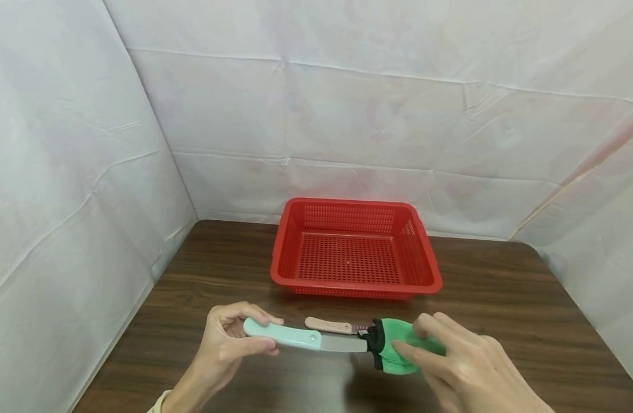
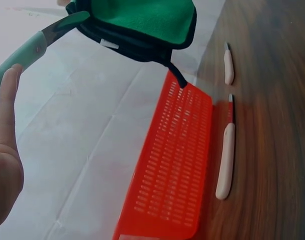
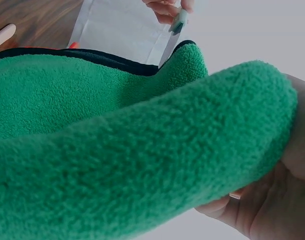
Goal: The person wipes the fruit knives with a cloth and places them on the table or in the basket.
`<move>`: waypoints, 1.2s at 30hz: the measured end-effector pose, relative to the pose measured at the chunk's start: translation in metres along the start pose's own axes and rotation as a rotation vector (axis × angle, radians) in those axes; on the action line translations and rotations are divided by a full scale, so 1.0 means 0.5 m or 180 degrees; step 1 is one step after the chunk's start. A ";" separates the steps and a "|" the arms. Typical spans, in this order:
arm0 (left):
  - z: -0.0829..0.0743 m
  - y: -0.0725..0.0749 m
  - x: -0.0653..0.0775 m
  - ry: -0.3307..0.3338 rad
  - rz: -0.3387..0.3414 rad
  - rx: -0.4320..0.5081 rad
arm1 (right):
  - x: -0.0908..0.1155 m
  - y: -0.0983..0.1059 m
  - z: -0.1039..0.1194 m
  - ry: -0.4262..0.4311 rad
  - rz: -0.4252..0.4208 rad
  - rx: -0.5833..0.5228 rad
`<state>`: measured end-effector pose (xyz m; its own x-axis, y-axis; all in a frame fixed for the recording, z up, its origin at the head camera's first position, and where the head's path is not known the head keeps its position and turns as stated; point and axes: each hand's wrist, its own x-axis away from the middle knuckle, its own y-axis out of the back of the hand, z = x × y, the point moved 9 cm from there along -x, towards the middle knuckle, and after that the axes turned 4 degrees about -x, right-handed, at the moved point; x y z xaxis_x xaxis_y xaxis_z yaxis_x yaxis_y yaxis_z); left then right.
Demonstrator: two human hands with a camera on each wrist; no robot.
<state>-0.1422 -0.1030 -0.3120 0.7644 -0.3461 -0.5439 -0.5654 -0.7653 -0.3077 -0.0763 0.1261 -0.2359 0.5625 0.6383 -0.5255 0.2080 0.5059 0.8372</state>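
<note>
My left hand (image 1: 225, 339) holds a knife (image 1: 288, 335) by its mint-green handle, between thumb and fingers. The blade points right, and its far end meets a green cloth (image 1: 396, 351) with black edging. That cloth is gripped by my right hand (image 1: 468, 364), and it hides the blade's tip in the head view. In the right wrist view the cloth's fluffy folds fill much of the picture, with the blade running up to its dark edge. A knife with a pale pink handle (image 1: 329, 326) lies on the table just behind the held one.
A red perforated plastic basket (image 1: 358, 288) stands at the back of the dark wood table (image 1: 223, 269). Beside it in the left wrist view lie two pale-handled knives, a nearer one (image 2: 226, 160) and a farther one (image 2: 229, 69). White sheeting (image 1: 347, 115) hangs around the table.
</note>
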 end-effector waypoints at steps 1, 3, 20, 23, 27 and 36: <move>0.001 0.003 0.000 0.0012 -0.0013 -0.0021 | 0.001 0.000 -0.001 -0.0004 0.0001 0.0023; 0.003 0.010 0.000 0.0049 -0.0044 -0.0067 | 0.004 0.002 -0.004 -0.0007 -0.0003 0.0023; 0.054 0.059 -0.029 0.0488 -0.0377 -0.0428 | 0.024 0.005 -0.029 -0.0020 -0.0091 0.0065; 0.071 0.070 -0.036 0.0610 -0.0444 -0.0512 | 0.025 0.004 -0.031 -0.0024 -0.0044 0.0114; 0.097 0.092 -0.049 0.0755 -0.0539 -0.0639 | 0.028 0.003 -0.033 -0.0047 -0.0015 0.0131; 0.145 0.136 -0.082 0.1072 -0.0684 -0.0919 | 0.040 0.002 -0.050 -0.0030 -0.0067 0.0186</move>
<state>-0.2345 -0.1015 -0.3670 0.9390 -0.2836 -0.1945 -0.3113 -0.9413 -0.1305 -0.0848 0.1537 -0.2493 0.5651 0.6223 -0.5417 0.2659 0.4842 0.8336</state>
